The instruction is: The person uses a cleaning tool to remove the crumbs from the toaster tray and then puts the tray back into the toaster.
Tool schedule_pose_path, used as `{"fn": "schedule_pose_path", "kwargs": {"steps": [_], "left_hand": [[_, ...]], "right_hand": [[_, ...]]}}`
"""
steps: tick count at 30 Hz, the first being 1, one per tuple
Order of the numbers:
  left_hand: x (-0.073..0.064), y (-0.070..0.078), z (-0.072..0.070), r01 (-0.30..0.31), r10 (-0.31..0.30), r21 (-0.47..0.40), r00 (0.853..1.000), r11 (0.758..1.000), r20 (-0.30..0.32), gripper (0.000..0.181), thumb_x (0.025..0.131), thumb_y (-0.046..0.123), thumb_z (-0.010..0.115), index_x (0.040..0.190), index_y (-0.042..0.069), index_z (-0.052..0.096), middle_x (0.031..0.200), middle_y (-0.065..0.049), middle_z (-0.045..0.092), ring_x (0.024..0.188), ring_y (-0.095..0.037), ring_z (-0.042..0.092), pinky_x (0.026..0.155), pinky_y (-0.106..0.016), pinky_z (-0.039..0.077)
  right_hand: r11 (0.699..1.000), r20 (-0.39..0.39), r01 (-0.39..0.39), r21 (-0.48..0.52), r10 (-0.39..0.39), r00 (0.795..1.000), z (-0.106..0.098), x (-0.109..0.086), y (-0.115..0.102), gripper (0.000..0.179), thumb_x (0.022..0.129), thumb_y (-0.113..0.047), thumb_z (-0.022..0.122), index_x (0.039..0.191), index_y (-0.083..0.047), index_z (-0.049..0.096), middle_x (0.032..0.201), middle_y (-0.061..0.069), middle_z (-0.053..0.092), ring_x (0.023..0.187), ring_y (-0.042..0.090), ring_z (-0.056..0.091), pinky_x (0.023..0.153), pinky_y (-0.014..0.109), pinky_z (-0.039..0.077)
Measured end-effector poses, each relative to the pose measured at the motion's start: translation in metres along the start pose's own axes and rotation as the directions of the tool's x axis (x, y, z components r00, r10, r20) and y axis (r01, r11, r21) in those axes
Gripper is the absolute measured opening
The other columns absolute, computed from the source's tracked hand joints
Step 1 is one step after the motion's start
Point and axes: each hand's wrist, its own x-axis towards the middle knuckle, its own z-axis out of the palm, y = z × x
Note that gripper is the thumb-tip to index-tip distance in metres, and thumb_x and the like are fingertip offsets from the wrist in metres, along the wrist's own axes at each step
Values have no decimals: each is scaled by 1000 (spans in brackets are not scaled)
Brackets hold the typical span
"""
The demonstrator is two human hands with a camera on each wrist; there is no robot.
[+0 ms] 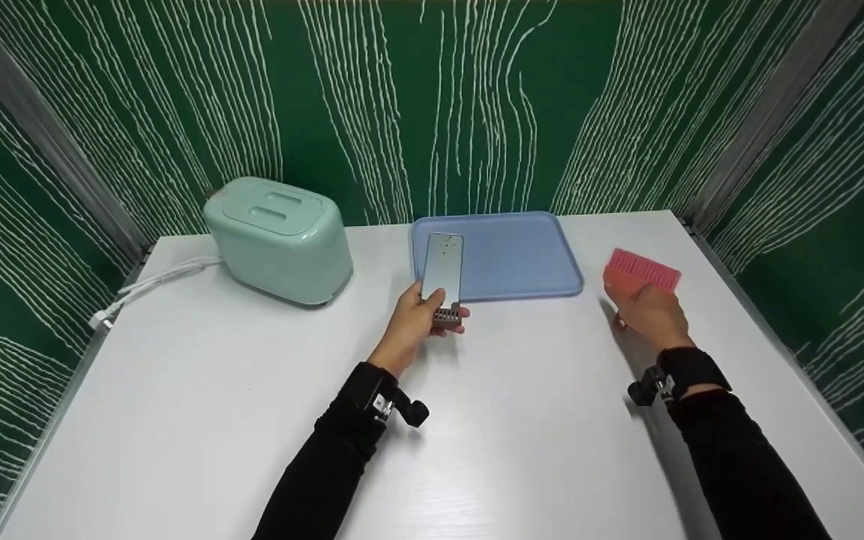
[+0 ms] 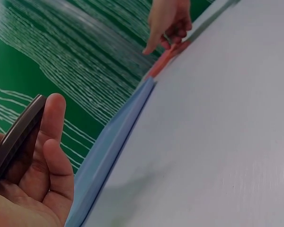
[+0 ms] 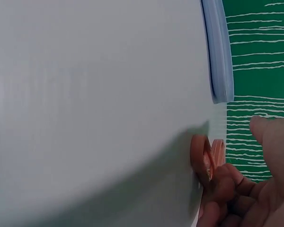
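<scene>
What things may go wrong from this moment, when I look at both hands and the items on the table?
Small brown specks lie on the flat plate in the left hand, near the blue tray's left edge; tilting might spill them onto the table.

The right hand touches the pink brush, but its grip is unclear; the brush might slip.

The white plug lies at the table's left edge; a tug might drop it.
</scene>
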Motion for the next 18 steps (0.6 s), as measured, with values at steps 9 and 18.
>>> {"fn": "schedule_pose_path", "kwargs": {"steps": [9,18], "left_hand": [[-1,-1,-2,2,-3,17,1000,1000,10,39,117,26,45,153,14,49,103,-10,84,72,-11,78,66,-24,52],[-2,-1,-3,-1,1,0,1000,1000,27,40,117,26,45,156,15,47,103,-10,84,72,-10,78,66,-23,51]], "right_hand": [[990,-11,-38,-138,37,999,4,6,13,53,102,-54,62,78,-8,72,65,2,67,63,21,54,54,35,40],[986,-5,-95,-141,95,995,-4,8,14,41,100,-41,58,82,-5,67,67,4,60,68,24,55,57,36,41]]}}
